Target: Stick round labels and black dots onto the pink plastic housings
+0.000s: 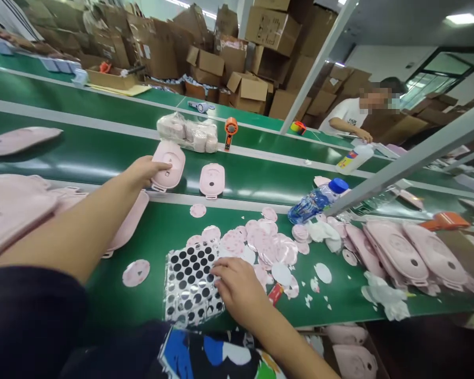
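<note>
left hand on pink lid, right hand on dotted sheet

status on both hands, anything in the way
Left grip on pink plastic lid. Right grip on black-dot sheet. Loose pink discs scattered right beside it.

The left arm stretches far, with the left hand extended and fingers together. The right hand sits near, curled downward.
</note>
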`<state>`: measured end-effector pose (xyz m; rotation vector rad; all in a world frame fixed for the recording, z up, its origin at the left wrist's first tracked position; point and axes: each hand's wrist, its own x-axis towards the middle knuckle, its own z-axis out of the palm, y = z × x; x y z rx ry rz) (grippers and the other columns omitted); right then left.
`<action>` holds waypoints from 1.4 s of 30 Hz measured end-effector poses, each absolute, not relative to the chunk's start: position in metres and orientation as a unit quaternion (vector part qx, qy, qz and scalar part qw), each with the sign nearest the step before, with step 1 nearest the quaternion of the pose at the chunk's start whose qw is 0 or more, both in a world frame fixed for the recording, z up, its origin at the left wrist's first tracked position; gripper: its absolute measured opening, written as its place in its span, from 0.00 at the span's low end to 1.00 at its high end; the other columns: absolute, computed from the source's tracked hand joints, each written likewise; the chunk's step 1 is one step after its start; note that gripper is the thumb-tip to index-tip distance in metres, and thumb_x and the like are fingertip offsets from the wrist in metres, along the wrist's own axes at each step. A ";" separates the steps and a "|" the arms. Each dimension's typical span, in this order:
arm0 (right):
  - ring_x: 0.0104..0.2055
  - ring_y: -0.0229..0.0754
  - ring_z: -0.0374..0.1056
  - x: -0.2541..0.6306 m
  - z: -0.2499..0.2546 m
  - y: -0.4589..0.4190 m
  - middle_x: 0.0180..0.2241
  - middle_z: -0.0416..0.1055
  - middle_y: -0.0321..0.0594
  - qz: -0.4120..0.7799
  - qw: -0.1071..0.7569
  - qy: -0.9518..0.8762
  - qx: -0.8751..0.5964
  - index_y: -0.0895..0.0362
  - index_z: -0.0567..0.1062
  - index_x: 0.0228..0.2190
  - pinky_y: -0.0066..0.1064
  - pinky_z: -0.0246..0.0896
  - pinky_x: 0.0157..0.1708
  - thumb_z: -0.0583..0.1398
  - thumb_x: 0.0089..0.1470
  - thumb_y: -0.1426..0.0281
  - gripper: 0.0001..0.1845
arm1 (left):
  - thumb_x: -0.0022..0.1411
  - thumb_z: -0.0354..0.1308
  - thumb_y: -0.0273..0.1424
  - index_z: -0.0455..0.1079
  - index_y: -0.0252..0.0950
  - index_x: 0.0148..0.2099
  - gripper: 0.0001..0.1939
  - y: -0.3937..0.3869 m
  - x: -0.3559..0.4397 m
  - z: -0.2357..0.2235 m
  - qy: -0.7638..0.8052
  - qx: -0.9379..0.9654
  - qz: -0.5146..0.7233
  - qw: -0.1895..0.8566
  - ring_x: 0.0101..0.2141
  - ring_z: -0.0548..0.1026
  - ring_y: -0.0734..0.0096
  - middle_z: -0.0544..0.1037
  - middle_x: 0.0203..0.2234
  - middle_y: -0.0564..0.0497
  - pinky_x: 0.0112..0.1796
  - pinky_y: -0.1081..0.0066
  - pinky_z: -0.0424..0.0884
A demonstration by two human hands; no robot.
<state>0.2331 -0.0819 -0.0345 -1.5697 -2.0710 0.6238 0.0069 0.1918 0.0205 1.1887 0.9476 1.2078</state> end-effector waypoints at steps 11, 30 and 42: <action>0.38 0.45 0.67 0.212 -0.039 0.012 0.39 0.72 0.44 0.208 0.022 -0.782 -0.588 0.58 0.77 0.35 0.32 0.60 0.35 0.57 0.54 0.79 0.10 | 0.52 0.67 0.24 0.68 0.37 0.57 0.29 0.005 0.043 -0.037 0.416 0.187 0.536 0.710 0.39 0.81 0.60 0.82 0.41 0.44 0.40 0.66 0.80; 0.30 0.36 0.68 0.207 0.034 -0.042 0.27 0.73 0.33 0.361 0.442 -0.600 -0.561 0.55 0.78 0.28 0.27 0.64 0.31 0.61 0.48 0.79 0.08 | 0.56 0.62 0.25 0.56 0.48 0.67 0.39 -0.025 0.065 -0.003 0.349 0.197 0.571 0.716 0.50 0.76 0.53 0.75 0.55 0.47 0.50 0.55 0.75; 0.32 0.36 0.70 0.210 0.040 -0.047 0.28 0.75 0.34 0.382 0.429 -0.594 -0.564 0.54 0.79 0.29 0.28 0.65 0.32 0.62 0.49 0.77 0.07 | 0.55 0.61 0.24 0.55 0.46 0.68 0.40 -0.029 0.070 0.004 0.333 0.192 0.575 0.722 0.52 0.75 0.48 0.74 0.55 0.45 0.53 0.48 0.72</action>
